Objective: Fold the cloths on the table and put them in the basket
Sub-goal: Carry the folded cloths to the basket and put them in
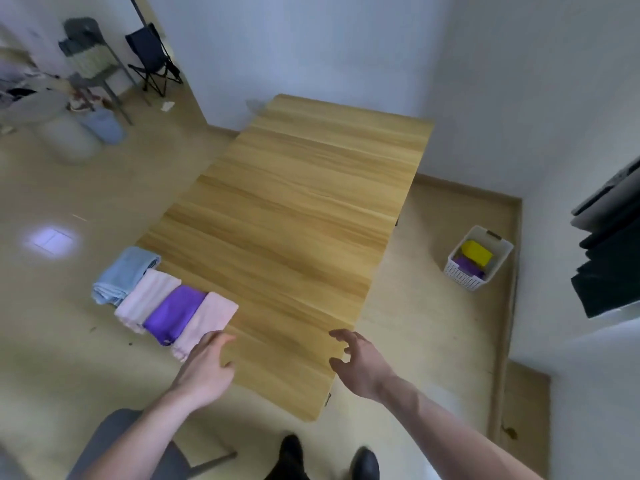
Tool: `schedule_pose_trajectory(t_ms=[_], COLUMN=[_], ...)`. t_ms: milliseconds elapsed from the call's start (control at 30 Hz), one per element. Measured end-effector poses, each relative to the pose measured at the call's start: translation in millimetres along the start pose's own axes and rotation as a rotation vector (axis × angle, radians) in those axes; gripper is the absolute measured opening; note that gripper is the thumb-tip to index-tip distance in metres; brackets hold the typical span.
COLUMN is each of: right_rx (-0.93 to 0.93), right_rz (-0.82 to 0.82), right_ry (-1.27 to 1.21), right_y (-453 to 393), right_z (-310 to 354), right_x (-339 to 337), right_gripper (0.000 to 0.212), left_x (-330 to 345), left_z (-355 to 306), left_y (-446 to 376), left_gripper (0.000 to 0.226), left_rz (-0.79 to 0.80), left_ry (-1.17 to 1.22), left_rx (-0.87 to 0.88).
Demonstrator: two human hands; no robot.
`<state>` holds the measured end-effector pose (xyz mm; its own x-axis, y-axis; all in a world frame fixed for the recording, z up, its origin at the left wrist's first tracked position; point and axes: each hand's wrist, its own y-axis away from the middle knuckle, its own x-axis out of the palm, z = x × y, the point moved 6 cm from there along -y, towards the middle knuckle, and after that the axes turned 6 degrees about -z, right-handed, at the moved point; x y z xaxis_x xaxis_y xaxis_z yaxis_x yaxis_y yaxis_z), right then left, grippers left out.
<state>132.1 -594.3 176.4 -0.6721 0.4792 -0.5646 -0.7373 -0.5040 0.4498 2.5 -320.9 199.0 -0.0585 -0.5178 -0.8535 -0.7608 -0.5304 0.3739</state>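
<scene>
Cloths: four folded, pink cloth nearest, overhanging worktop left edge.
Hands: left hand and right hand, fingers spread, holding nothing.
Basket: floor, right.

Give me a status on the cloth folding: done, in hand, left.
Done: a yellow cloth and a purple one lie in the basket. In hand: nothing; the left hand reaches over the pink cloth, the right hand hangs open. Left: four cloths at the table edge, including blue, pale and violet.
</scene>
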Motion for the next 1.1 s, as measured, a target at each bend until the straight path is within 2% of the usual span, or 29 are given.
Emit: schedule_pose_trajectory(t_ms=[167, 400, 633, 867, 1000, 1100], right_rx=[-0.003, 0.021, 0.151, 0.224, 0.279, 0.306], right_rz=[0.043, 0.06, 0.063, 0.013, -0.006, -0.035], right_ry=[0.017, 0.035, 0.049, 0.09, 0.14, 0.203], right_y=[-12, -80, -156, -215, -235, -241], right_z=[24, 86, 143, 165, 162, 159], right_x=[27, 92, 180, 224, 237, 243], right_gripper=[0.057, 0.058, 0.067, 0.072, 0.076, 0.066], left_x=[-31, -66, -68, -43, -30, -27], left_z=[34, 94, 150, 175, 178, 176], left_y=[-29, -124, -223, -274, -281, -286], left_gripper=[0.049, 0.048, 0.061, 0.077, 0.073, 0.053], left_rz=[-0.033, 0.018, 0.145, 0.28, 0.296, 0.266], left_ry=[-0.01, -0.103, -0.295, -0.546, -0.605, -0.642], left_rx=[-0.039, -0.019, 0.156, 0.359, 0.437, 0.495])
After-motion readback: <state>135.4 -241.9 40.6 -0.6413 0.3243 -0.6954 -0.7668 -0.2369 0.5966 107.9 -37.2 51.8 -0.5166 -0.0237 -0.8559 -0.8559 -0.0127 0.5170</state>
